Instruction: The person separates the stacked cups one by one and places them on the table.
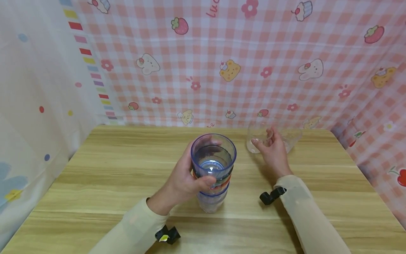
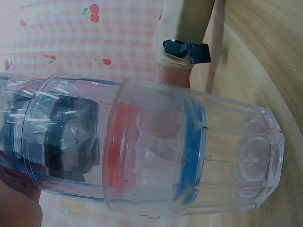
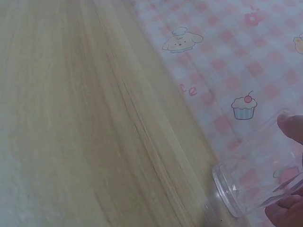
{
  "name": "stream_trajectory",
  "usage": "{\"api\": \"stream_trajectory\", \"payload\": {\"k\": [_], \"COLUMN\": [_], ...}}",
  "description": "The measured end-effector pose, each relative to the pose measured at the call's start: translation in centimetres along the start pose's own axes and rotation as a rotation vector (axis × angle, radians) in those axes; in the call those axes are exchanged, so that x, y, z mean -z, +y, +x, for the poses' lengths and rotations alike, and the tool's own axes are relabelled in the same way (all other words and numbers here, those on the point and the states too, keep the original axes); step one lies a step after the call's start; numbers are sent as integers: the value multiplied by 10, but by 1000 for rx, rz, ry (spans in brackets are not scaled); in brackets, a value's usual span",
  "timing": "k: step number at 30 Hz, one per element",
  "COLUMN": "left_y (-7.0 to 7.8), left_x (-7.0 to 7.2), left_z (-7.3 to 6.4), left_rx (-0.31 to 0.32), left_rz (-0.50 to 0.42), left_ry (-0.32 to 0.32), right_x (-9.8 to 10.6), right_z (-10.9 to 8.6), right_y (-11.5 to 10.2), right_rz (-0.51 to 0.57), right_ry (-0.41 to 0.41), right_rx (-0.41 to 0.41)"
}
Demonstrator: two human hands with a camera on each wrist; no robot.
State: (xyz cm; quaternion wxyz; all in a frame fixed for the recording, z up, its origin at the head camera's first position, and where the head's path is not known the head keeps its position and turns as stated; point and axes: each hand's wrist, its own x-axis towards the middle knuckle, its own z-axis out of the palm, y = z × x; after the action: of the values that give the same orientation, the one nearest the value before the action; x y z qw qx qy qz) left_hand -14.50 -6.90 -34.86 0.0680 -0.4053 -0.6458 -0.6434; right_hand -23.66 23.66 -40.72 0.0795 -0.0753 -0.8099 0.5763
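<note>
My left hand [image 1: 182, 176] grips a tall stack of nested clear plastic cups [image 1: 213, 162], its thumb across the near side and fingers behind. The top cup has a blue-purple rim; dark, red and blue bands show lower down in the left wrist view, above a faceted clear base [image 2: 255, 158]. Whether that base touches the table cannot be told. At the back right, my right hand [image 1: 274, 151] holds a clear cup [image 1: 253, 144] between thumb and fingers. In the right wrist view this cup [image 3: 227, 189] is only partly in frame. Another clear, see-through object [image 1: 293, 135] stands just right of that hand.
The wooden table [image 1: 127, 158] reaches back to a pink checked cloth [image 1: 203, 70] hung behind it. A white dotted cloth [image 1: 38, 88] hangs on the left. Each sleeve carries a small black device near the wrist, such as the right one [image 1: 269, 197].
</note>
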Motion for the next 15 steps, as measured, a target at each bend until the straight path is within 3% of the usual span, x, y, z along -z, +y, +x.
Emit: {"api": "stream_trajectory", "payload": {"k": [8, 15], "left_y": [0, 1], "left_x": [0, -1], "left_z": [1, 1], "left_rx": [-7, -10], "left_rz": [5, 4], "left_ry": [-2, -2], "right_x": [0, 3], "right_z": [3, -2], "right_y": [3, 2], "right_rz": [0, -3], "right_ry": [13, -46], "right_rx": [15, -25]}}
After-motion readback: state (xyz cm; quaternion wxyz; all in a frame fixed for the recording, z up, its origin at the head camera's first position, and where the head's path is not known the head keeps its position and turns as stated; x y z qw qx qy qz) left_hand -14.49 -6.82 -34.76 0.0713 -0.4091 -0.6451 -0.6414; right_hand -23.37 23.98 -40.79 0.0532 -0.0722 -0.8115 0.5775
